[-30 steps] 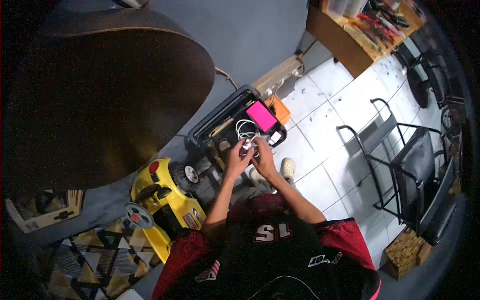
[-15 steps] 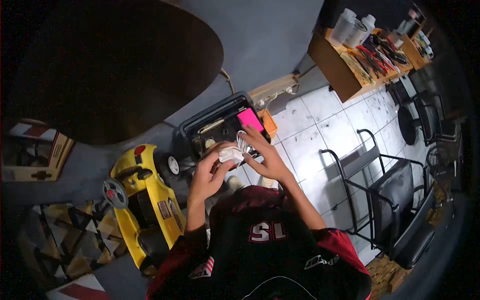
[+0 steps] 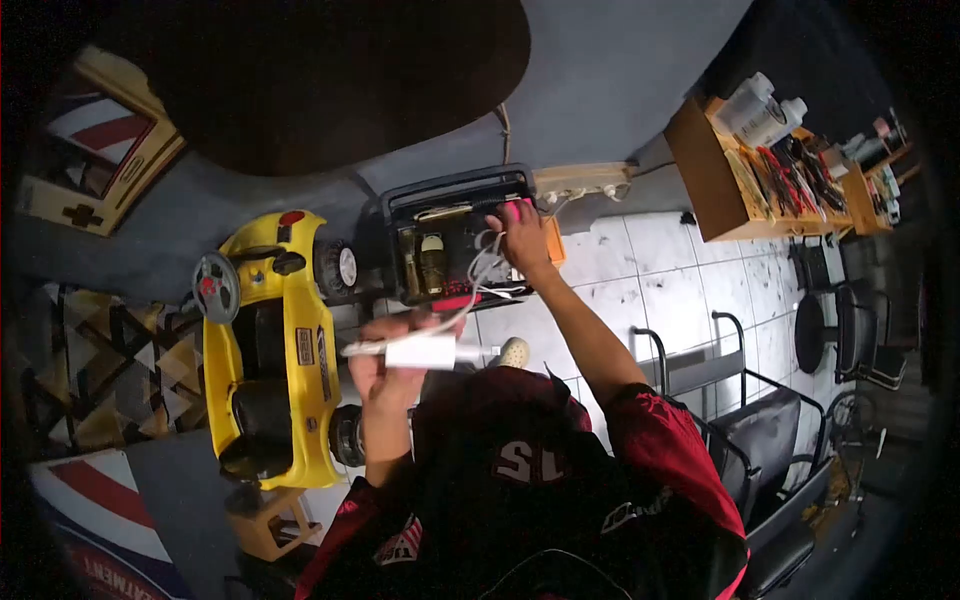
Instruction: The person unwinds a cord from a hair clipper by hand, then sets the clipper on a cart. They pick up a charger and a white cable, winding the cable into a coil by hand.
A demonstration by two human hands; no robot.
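My left hand (image 3: 383, 347), smeared by motion, grips a white rectangular adapter (image 3: 420, 351) low in front of my shirt. From it a white cable (image 3: 463, 305) arcs up and right to loose loops beside my right hand (image 3: 527, 243). That hand is stretched out over a black cart tray (image 3: 455, 181), its fingers bent near the cable loops. Just beyond the fingertips a bright pink block (image 3: 517, 210) is partly covered by them. In the tray lie a bottle-like item (image 3: 432, 262) and a red item (image 3: 456, 302).
A yellow toy car (image 3: 310, 400) stands to the left. An orange bin (image 3: 555, 240) sits beside the cart. At right are black chairs (image 3: 755, 430) and a wooden shelf (image 3: 700, 180) with bottles and tools. A dark rounded panel (image 3: 340, 80) fills the upper left.
My hands have moved apart. The right hand has gone up toward the pink block, and the left has dropped slightly with the adapter. The cable now stretches between them; the view has turned.
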